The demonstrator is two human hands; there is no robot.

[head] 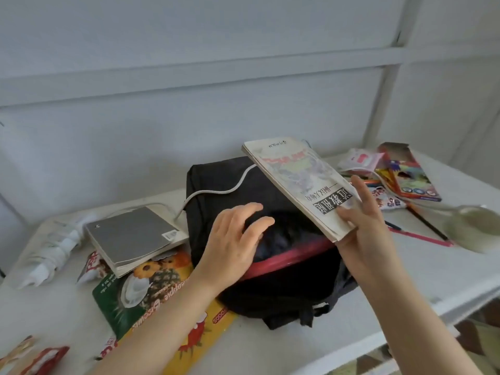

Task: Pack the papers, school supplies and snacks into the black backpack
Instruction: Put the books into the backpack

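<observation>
Your right hand (362, 220) pinches the old book (300, 185) by one corner, tilted over the black backpack (216, 180) on the table (405, 266). Your left hand (232, 242) rests loose on the bag's mouth. That thin grip may let the book slip, or the book may snag the white cable (230, 190).

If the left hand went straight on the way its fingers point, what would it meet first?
Probably the worn cream paperback book, held tilted by the right hand above the black fabric backpack. The left hand aims up-right at it, though depth is unclear.
</observation>
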